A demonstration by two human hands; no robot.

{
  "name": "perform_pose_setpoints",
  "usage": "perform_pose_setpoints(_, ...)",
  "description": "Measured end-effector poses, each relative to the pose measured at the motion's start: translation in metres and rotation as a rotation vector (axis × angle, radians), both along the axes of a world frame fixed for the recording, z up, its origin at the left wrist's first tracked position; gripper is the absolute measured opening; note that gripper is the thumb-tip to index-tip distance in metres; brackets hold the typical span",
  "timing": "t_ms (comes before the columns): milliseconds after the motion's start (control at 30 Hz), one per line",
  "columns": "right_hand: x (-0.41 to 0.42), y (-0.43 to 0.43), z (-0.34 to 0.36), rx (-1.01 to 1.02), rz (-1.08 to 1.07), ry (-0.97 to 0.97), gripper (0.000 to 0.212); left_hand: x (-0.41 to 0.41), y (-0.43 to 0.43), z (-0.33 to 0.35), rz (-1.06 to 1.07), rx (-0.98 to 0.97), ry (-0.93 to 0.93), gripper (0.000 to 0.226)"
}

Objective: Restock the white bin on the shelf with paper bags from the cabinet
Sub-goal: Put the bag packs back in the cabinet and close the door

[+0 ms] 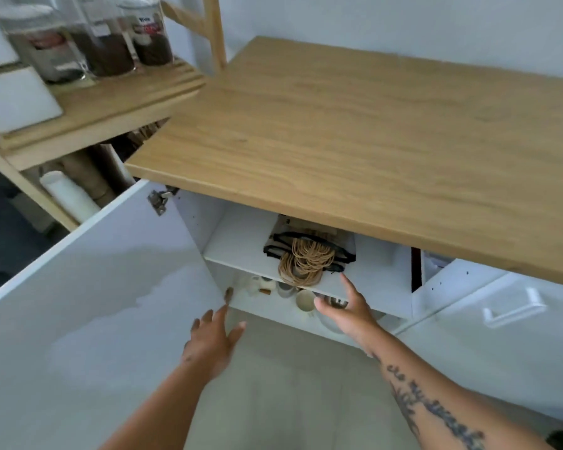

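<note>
Cabinet door open. Paper bags, handles tangled, lie on upper cabinet shelf. Right hand spread, empty, just short of them; left hand spread beside door edge. Risk: tangled handles snag on pull, spilling bags onto cups beneath.

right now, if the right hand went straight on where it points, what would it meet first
Probably the bundle of paper bags on the cabinet shelf; the right hand aims its fingers at it, nothing between. Depth unclear.
</note>
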State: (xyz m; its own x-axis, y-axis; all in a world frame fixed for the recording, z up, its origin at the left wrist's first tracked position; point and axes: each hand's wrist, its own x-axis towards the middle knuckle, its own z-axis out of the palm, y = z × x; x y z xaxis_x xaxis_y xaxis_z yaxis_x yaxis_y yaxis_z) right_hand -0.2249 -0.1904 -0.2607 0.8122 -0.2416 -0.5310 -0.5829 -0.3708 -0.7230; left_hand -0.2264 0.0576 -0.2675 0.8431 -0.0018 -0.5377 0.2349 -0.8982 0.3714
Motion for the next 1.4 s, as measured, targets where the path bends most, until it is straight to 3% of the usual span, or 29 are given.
perform_pose_setpoints(233, -0.040, 0.015, 0.046, -0.005, 0.030, -0.016, 0.090, -0.053, 0.026, 0.054, 0.088, -0.007, -0.030, 0.064)
perform_pose_setpoints(500, -0.074, 0.047, 0.097, -0.030, 0.059, -0.084, 0.086, -0.084, 0.085, 0.119, 0.125, 0.001, -0.221, 0.063)
perform_pose_setpoints(667, -0.100, 0.091, 0.124, 0.019, 0.148, -0.174, 0.084, -0.132, 0.151, 0.158, 0.101, 0.316, -0.376, 0.063)
perform_pose_setpoints(800, -0.109, 0.114, 0.141, -0.003, 0.222, -0.244, 0.083, -0.167, 0.213, 0.173, 0.299, 0.458, -0.331, 0.073)
perform_pose_setpoints(933, -0.109, 0.117, 0.157, -0.087, 0.285, -0.290, 0.083, -0.194, 0.277, 0.162, 0.458, 0.453, -0.170, 0.086)
perform_pose_setpoints(1067, -0.092, 0.097, 0.173, -0.320, 0.306, -0.305, 0.079, -0.213, 0.331, 0.143, 0.506, 0.459, -0.078, 0.088)
perform_pose_setpoints(1400, -0.021, 0.012, 0.171, -0.734, 0.433, -0.121, 0.084, -0.212, 0.373, 0.084, 0.528, 0.411, -0.095, 0.116)
